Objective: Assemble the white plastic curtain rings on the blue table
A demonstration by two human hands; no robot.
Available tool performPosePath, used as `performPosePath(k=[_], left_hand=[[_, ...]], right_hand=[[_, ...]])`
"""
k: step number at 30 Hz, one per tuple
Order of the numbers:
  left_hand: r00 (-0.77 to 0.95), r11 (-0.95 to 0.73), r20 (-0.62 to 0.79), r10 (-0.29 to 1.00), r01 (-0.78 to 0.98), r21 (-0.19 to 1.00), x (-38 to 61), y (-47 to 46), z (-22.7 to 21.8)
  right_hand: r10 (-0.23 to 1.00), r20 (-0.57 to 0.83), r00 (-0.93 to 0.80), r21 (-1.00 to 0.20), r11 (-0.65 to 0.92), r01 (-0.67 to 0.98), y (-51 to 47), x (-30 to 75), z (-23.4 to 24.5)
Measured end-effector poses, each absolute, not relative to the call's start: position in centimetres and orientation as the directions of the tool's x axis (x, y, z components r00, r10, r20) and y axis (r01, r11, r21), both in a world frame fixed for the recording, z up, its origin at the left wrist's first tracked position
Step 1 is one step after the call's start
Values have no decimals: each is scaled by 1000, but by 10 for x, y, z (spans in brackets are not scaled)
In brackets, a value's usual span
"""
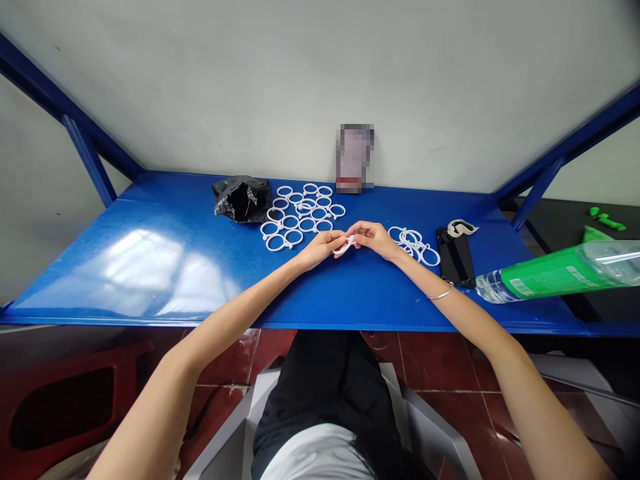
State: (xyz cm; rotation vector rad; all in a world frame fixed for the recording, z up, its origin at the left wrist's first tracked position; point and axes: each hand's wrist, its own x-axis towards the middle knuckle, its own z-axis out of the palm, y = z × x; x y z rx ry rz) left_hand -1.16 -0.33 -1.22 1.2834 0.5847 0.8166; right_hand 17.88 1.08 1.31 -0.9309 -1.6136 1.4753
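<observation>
Both hands meet over the blue table, gripping one white ring (343, 251) between them. My left hand (323, 247) pinches its left side; my right hand (374, 238) has thumb and fingers closed at its upper right. The fingers hide part of the ring. Beyond my left hand, several white rings with small knobs (275, 242) lie spread out, some overlapping. Just right of my right hand is a smaller, tangled heap of similar white rings (431, 257).
A crumpled black plastic bag (243, 200) gapes open at the back left. A pixelated upright object (354, 160) leans on the wall. To the right are a black phone-like item (455, 260), a whitish curved piece (462, 228) and a green-labelled bottle (555, 273).
</observation>
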Motion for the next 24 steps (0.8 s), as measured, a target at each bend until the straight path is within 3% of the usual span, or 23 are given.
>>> performPosePath(k=[9,17,24], left_hand=[[600,198,-30,799,-215,956,-3,4,-1],[586,11,35,809,-75,997,-2,0,4],[592,-45,67,803,-51,998,-1,0,1]], right_hand=[[951,114,-286,-992,123,12,9,180,8],[970,101,-219,-994,107,16,6,177,2],[956,184,-230,-970,214,113,5,180,2]])
